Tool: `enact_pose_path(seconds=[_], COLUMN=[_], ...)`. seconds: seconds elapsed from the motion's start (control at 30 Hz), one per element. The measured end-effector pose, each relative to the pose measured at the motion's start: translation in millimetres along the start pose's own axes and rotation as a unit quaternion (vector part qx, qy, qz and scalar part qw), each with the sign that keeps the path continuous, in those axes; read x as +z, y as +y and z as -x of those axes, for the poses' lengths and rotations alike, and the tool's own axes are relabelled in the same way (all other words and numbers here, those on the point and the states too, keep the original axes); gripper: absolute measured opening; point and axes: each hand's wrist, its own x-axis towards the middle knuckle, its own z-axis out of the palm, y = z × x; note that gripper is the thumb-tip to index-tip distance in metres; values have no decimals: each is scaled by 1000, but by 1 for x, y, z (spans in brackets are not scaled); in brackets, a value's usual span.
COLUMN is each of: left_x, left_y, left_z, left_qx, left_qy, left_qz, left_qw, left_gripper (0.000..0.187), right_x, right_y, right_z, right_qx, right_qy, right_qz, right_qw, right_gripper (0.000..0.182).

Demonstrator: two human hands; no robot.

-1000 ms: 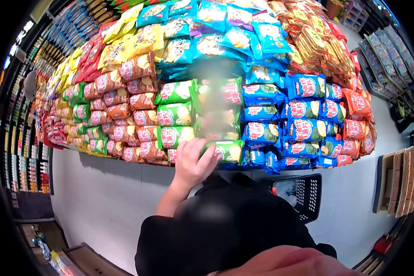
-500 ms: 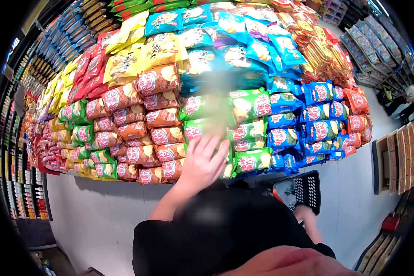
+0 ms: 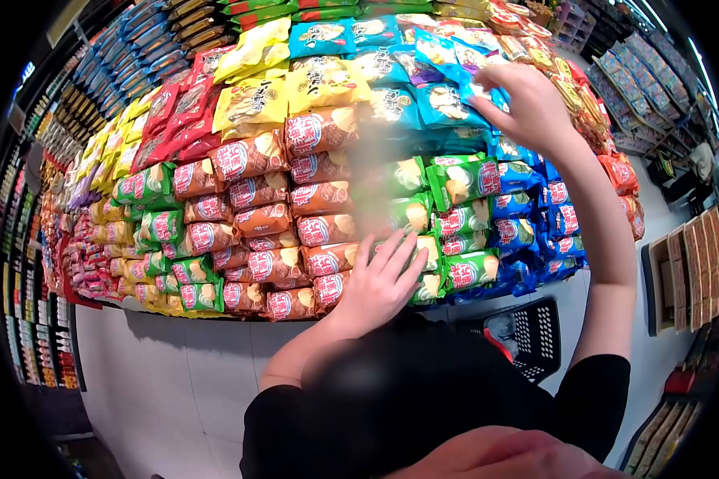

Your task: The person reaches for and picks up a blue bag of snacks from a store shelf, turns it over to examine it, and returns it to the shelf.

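A long, bulging display of snack bags [image 3: 252, 104] sweeps across the upper frame above pale floor tiles [image 3: 168, 375], and a black plastic basket [image 3: 546, 331] with a perforated wall sits at lower right. The larger bags are flat, glossy and crinkled; the brown packets [image 3: 327, 230] below are plump, shiny pillows in stacked rows. From where I stand, the left grip [image 3: 382, 286] is loosely spread, palm down, its fingertips over the green packets [image 3: 414, 214] at centre. The right grip [image 3: 529, 102], upper right, is curled, thumb apart from forefinger, with the light-blue bag [image 3: 443, 104] just left of its fingertips; whether it pinches anything I can't tell. A moment ago, that one hung low by the basket; the left still rests on the stacks.
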Motion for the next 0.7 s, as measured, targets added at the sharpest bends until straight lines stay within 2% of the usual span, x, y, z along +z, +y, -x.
enact_pose_path(seconds=[0.03, 0.07, 0.1, 0.13, 0.23, 0.27, 0.37, 0.4, 0.57, 0.67, 0.7], left_x=[-2, -4, -5, -7, -10, -9, -4, -3, 4, 3, 4], left_y=[-1, -2, -4, -4, -4, -4, -3, -2, -1, 2, 2], left_z=[1, 3, 4, 5, 8, 8, 7, 7, 5, 3, 3], left_qx=[-2, -9, -15, -19, -20, -16, -15, -15, -14, -15, -19], left_qy=[1, -6, -11, -12, -19, -23, -17, -11, 4, 11, 12], left_qz=[-3, 11, 23, 18, -8, 2, 11, 15, 16, 14, 13], left_qw=[1000, 1000, 1000, 1000, 1000, 1000, 1000, 1000, 1000, 1000, 1000], left_gripper=[41, 42, 43, 43, 41, 41, 42, 41, 40, 39, 38], right_x=[13, 39, 48, 59, 93, 101, 106, 108, 117, 107, 107], right_y=[6, 22, 23, 25, 32, 31, 32, 34, 45, 37, 34], right_z=[-20, -32, -46, -59, -77, -71, -74, -73, -77, -83, -89], right_qx=[47, 36, 58, 78, 114, 114, 133, 111, 64, 15, 15], right_qy=[-73, -51, -109, -155, -188, -106, -105, -83, -41, 71, 72], right_qz=[10, 45, 71, 100, 116, 108, 120, 137, 202, 218, 217], right_qw=[996, 997, 990, 980, 969, 982, 978, 981, 976, 973, 973], right_gripper=[31, 39, 45, 45, 46, 29, 27, 21, 13, 10, 10])
